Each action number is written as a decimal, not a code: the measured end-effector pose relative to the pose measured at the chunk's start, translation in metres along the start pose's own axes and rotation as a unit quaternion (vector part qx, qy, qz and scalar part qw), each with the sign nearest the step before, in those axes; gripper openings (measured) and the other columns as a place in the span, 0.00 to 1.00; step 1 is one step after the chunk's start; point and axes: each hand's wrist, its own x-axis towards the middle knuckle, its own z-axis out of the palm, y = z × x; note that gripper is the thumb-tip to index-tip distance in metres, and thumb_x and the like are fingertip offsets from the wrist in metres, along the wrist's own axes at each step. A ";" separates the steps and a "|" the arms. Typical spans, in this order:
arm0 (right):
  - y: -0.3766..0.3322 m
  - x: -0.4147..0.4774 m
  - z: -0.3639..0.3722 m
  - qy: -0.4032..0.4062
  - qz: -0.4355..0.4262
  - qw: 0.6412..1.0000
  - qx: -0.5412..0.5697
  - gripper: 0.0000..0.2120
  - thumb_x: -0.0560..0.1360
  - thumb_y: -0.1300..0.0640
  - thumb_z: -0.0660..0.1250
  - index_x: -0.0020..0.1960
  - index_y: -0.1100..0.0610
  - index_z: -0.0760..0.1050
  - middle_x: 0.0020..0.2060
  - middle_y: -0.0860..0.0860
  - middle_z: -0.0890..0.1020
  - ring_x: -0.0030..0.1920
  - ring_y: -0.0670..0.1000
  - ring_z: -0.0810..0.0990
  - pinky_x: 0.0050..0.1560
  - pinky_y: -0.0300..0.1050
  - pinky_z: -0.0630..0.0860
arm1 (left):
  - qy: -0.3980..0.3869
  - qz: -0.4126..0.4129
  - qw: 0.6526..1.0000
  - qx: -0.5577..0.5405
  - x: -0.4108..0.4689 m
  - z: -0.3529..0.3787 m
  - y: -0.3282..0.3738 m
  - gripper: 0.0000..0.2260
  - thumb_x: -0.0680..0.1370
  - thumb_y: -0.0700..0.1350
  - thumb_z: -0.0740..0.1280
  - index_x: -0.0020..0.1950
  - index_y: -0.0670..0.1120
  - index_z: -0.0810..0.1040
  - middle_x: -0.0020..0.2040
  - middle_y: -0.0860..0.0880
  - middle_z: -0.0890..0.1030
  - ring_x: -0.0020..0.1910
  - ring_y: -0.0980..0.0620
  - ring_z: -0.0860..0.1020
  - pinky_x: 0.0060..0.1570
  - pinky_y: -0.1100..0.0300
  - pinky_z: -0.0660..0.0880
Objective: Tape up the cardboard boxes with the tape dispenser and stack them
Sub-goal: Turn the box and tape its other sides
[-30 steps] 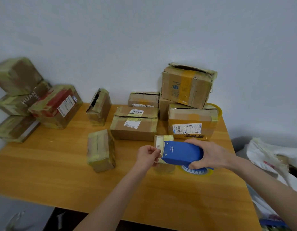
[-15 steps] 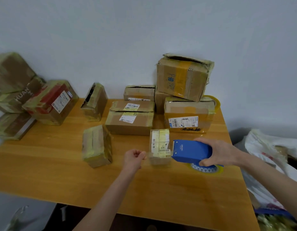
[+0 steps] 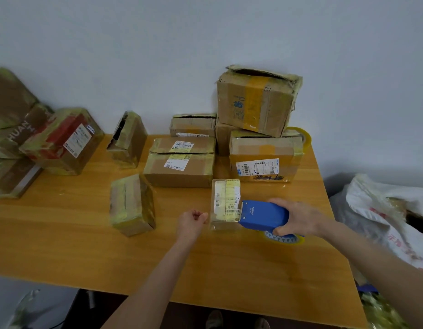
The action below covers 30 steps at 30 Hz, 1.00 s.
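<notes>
The small labelled box (image 3: 226, 205) sits on the surface (image 3: 87, 245) directly between my two hands, its long axis running away from me towards the wall. My right hand (image 3: 298, 218) grasps the blue tape dispenser (image 3: 264, 216) around its body, with the mouth of the dispenser up against the box's right side and its tape roll (image 3: 283, 238) low near the wood. My left hand (image 3: 192, 222) is just beside the box's left edge, fingers curled with thumb against forefinger as if pinching; the tape is too clear for me to tell whether I really have its end. Judging from this, any strip has to cross the box's short way, left to right, so the dispenser pulls one way and my left hand anchors the other. The left hand is the nearer one for pressing tape down onto the box top. Behind, the larger cardboard boxes (image 3: 265, 162) wait near the wall, several looking already taped, two of them piled
</notes>
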 end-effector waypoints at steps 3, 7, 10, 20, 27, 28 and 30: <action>0.000 0.004 0.008 -0.001 0.015 1.000 0.026 0.35 0.67 0.46 0.74 0.70 0.40 0.60 0.55 0.46 0.75 0.52 0.49 0.76 0.51 0.47 0.77 | -0.002 0.002 1.000 0.008 0.003 0.005 0.001 0.05 0.79 0.44 0.66 0.43 0.48 0.74 0.47 0.48 0.81 0.43 0.52 0.77 0.40 0.57 0.78; 0.001 0.006 0.017 0.000 0.028 0.998 0.061 0.36 0.67 0.46 0.74 0.70 0.40 0.60 0.55 0.47 0.75 0.52 0.49 0.77 0.50 0.46 0.78 | -0.008 0.040 0.998 0.041 0.006 0.002 -0.002 0.03 0.79 0.45 0.65 0.49 0.46 0.73 0.50 0.47 0.80 0.43 0.53 0.75 0.32 0.67 0.68; -0.001 0.003 0.021 0.005 0.032 0.996 0.077 0.36 0.67 0.46 0.74 0.68 0.38 0.59 0.56 0.47 0.75 0.52 0.49 0.77 0.53 0.49 0.79 | -0.010 0.069 0.996 0.057 0.004 0.001 -0.001 0.13 0.80 0.46 0.65 0.64 0.49 0.73 0.48 0.49 0.79 0.42 0.54 0.76 0.39 0.64 0.75; 0.007 -0.010 0.018 0.024 0.025 0.999 0.039 0.33 0.67 0.40 0.73 0.68 0.41 0.64 0.55 0.44 0.77 0.52 0.48 0.78 0.51 0.49 0.79 | -0.043 0.432 0.851 0.295 -0.041 0.014 0.005 0.23 0.81 0.39 0.58 0.77 0.46 0.58 0.77 0.51 0.57 0.77 0.50 0.56 0.75 0.53 0.57; -0.003 -0.008 0.021 0.041 0.003 0.999 -0.013 0.35 0.69 0.39 0.72 0.71 0.43 0.60 0.55 0.44 0.76 0.50 0.48 0.76 0.45 0.41 0.74 | -0.079 0.375 0.820 0.424 -0.030 0.019 -0.010 0.34 0.82 0.39 0.54 0.73 0.54 0.29 0.74 0.50 0.31 0.74 0.51 0.31 0.74 0.55 0.33; -0.005 -0.006 0.022 0.043 -0.002 0.999 -0.017 0.35 0.69 0.39 0.71 0.71 0.42 0.60 0.54 0.44 0.75 0.49 0.48 0.76 0.44 0.41 0.74 | -0.078 0.376 0.817 0.430 -0.028 0.017 -0.011 0.35 0.82 0.39 0.55 0.72 0.55 0.29 0.74 0.50 0.31 0.74 0.51 0.31 0.73 0.56 0.32; -0.004 -0.007 0.021 0.038 -0.003 0.999 -0.012 0.36 0.69 0.39 0.71 0.72 0.42 0.58 0.53 0.43 0.74 0.48 0.47 0.76 0.44 0.41 0.74 | -0.075 0.378 0.813 0.436 -0.027 0.015 -0.011 0.36 0.81 0.37 0.55 0.72 0.57 0.29 0.74 0.51 0.31 0.74 0.52 0.31 0.71 0.57 0.32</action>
